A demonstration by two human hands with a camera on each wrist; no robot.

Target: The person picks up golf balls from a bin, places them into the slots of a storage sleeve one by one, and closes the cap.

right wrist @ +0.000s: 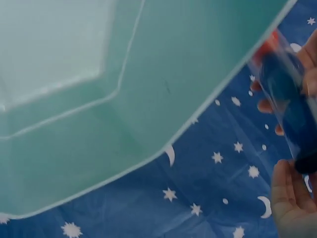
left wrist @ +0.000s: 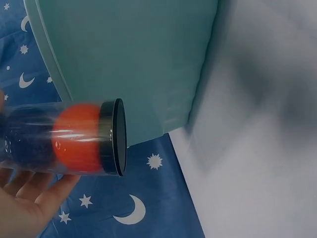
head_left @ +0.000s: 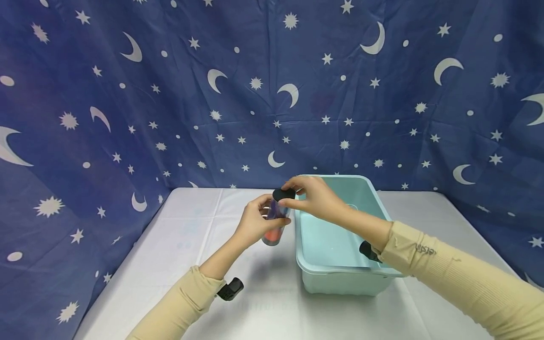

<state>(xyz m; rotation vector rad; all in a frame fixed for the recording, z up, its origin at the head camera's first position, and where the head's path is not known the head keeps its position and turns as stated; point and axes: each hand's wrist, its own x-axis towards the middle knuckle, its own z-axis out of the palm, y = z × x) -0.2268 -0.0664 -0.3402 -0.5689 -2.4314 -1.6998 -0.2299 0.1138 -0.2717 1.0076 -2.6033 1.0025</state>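
A clear plastic tube (head_left: pixel 273 236) is held tilted above the table by my left hand (head_left: pixel 255 221), thumb on one side and fingers on the other. Inside it, an orange ball (left wrist: pixel 79 139) sits at the black-capped lower end, with dark blue balls (left wrist: pixel 29 139) stacked beyond it. At the tube's upper end, my right hand (head_left: pixel 313 196) pinches the round black lid (head_left: pixel 283 194) between thumb and fingers. The right wrist view shows both hands around the tube (right wrist: pixel 285 94), the lid end partly cut off by the frame edge.
A light teal plastic bin (head_left: pixel 340 283) stands on the white-covered table (head_left: pixel 191 226), just right of the tube; my right forearm passes over it. Behind the table hangs a blue curtain (head_left: pixel 255 108) printed with moons and stars. A black wrist camera (head_left: pixel 231 289) is at each wrist.
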